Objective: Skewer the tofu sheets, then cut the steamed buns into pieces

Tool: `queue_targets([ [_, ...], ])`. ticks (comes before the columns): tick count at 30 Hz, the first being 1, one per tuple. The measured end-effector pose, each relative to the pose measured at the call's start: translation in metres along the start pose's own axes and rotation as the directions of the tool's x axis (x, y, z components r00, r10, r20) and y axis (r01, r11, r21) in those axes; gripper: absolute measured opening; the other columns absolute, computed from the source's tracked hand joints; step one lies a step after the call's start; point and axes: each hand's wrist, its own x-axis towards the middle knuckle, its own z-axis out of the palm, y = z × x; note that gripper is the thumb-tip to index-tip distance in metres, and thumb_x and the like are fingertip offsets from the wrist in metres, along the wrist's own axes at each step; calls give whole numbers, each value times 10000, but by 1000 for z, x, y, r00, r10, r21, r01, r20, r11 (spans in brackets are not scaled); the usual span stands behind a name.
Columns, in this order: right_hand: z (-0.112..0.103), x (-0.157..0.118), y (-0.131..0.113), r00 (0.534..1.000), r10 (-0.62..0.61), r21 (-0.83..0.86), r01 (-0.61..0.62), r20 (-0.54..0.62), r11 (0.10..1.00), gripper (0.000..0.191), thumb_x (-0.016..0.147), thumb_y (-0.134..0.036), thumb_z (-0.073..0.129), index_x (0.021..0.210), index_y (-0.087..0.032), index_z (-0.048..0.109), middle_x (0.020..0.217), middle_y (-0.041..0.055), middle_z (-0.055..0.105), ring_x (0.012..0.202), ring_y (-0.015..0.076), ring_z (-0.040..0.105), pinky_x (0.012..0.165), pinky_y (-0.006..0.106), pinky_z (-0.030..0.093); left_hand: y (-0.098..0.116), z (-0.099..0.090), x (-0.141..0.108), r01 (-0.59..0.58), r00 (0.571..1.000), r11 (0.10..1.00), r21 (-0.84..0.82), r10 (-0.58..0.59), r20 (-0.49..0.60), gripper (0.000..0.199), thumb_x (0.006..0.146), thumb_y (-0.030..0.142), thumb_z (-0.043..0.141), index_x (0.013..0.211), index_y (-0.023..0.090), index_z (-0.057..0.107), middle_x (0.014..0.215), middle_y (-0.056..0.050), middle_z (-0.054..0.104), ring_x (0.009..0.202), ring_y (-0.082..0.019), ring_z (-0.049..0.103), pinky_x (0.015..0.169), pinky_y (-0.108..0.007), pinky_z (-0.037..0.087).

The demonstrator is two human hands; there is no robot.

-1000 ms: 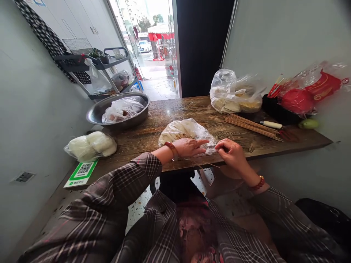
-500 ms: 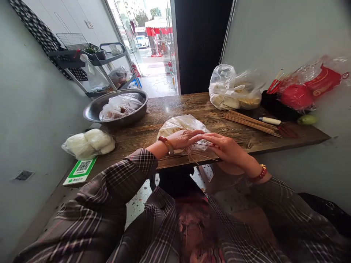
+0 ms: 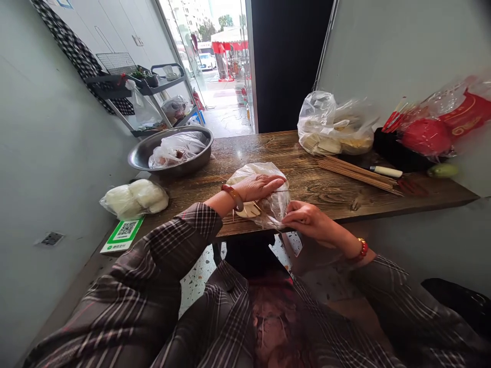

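Near the front edge of the wooden table lies a clear plastic bag [image 3: 276,202] with pale, flat pieces inside. My left hand [image 3: 258,187] rests palm down across the bag, its fingers stretched to the right. A pale round slice [image 3: 248,210] shows beneath that wrist, with thin sticks around it. My right hand [image 3: 309,219] is closed, thumb and fingers pinching the bag's lower right edge over the table's front edge.
A metal basin [image 3: 172,168] holding a plastic bag stands at the back left. White bagged bundles [image 3: 134,198] and a green QR card [image 3: 123,234] lie left. Skewers [image 3: 356,174], a knife handle [image 3: 385,171] and a large filled bag [image 3: 333,130] are at the right.
My right hand has moved down and left from my left fingertips and taken hold of the bag's edge. The bag is pulled toward the front, and the slice is more exposed.
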Motion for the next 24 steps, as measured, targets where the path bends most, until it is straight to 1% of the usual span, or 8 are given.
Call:
queue_targets([
  [3,-13,-6,3,999,-36,-69,37,15,997,254,973,-304,546,877,-249,774,924,48,659,832,151,614,749,297,495,-1,-8,-2,-10,999,999,-37,9,-30,634,1010,537,193,1348,166,581,1032,-58,717,1052,-197,633,978,-292,419],
  [6,-14,-11,11,999,-2,-144,-4,-43,990,235,972,-272,541,897,-249,763,955,53,682,881,169,626,797,322,499,2,-4,-4,12,998,999,-35,-10,61,639,1008,535,212,1393,152,547,997,-67,730,1030,-205,644,995,-309,406],
  [8,-10,-14,16,998,22,-229,-35,-59,973,239,964,-231,534,888,-244,760,969,62,691,914,188,623,822,342,494,6,4,-5,9,989,1000,-17,-6,148,627,1005,528,248,1429,150,514,1083,-83,732,1105,-218,628,1032,-318,378],
  [11,-3,-18,20,994,60,-331,-87,-90,940,262,947,-163,515,859,-232,752,972,69,695,935,207,608,831,356,485,11,16,-4,-18,967,1000,4,16,253,618,1002,524,283,1454,155,485,1300,-109,667,1249,-232,569,1076,-320,342],
  [15,-2,-17,19,972,70,-409,-159,-225,898,255,898,-92,529,890,-227,745,1002,74,687,950,229,582,867,389,478,13,20,-1,-38,936,999,32,24,350,631,1000,541,278,1471,166,464,1403,-106,603,1297,-226,544,1085,-306,335],
  [18,-7,-11,19,948,45,-426,-183,-314,886,294,881,-62,519,907,-243,748,1026,72,679,984,240,577,908,409,474,11,17,1,-39,935,997,66,13,355,627,998,563,268,1472,203,466,1404,-90,606,1289,-225,554,1082,-313,341],
  [21,-12,-5,22,926,24,-400,-187,-378,897,308,877,-59,517,915,-247,758,1009,73,676,994,240,588,926,414,478,10,14,0,-29,948,997,76,3,319,601,986,580,306,1444,242,499,1359,-76,642,1249,-230,583,1059,-324,365],
  [24,-13,-7,31,936,68,-398,-211,-345,893,295,867,-62,526,893,-231,767,994,85,686,968,246,598,893,420,495,7,12,-1,3,960,1000,-4,-2,278,599,989,552,324,1433,196,512,1161,-90,736,1124,-227,646,1007,-323,403],
])
